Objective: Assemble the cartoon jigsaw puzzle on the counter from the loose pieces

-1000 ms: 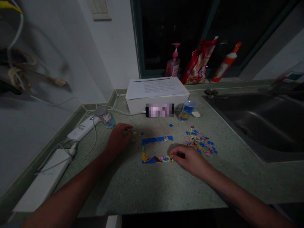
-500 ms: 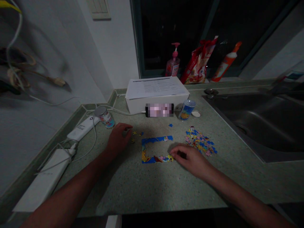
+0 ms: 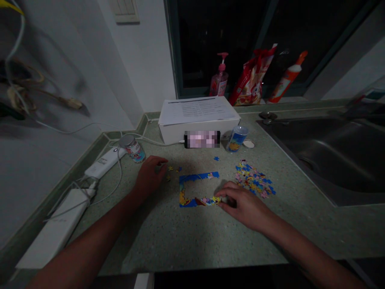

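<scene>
A partly joined jigsaw puzzle frame lies on the counter, its blue top, left and lower edges linked around a bare middle. My right hand is at the frame's lower right end, thumb and fingertips pinched on a small puzzle piece, mostly hidden by the fingers. To the left of the frame my left hand rests with fingers curved and apart, holding nothing. Beside its fingertips lie a few loose yellow and blue pieces. A heap of mixed puzzle pieces spreads to the right of my right hand.
Behind the puzzle a phone leans against a white box with papers on top. A blue can and its lid stand nearby. At left are a jar and power strips with cables; a sink lies right.
My right hand has shifted slightly down and right at the frame's lower right end, uncovering more yellow there. My left hand has stayed in place.
</scene>
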{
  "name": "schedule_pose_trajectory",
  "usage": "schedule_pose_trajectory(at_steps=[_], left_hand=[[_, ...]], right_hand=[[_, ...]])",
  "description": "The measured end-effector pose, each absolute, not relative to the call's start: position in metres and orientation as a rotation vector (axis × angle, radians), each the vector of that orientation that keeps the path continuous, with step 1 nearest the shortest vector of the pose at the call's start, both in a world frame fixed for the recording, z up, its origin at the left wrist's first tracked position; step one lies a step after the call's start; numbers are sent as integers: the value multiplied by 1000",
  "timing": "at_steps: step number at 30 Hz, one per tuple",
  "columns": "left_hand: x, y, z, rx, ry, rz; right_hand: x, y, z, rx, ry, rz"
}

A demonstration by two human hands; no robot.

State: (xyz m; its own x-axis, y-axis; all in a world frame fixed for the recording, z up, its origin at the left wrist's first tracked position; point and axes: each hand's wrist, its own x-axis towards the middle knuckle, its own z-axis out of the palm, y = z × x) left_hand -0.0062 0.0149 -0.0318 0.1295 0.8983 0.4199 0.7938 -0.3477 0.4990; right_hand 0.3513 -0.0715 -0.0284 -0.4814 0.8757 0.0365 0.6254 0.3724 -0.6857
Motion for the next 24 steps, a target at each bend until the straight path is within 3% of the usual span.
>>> schedule_pose_trajectory(at_steps=[24], left_hand=[[-6, 15, -32, 2241, 1698, 999]], right_hand=[[356, -80, -22, -1411, -2294, 740]])
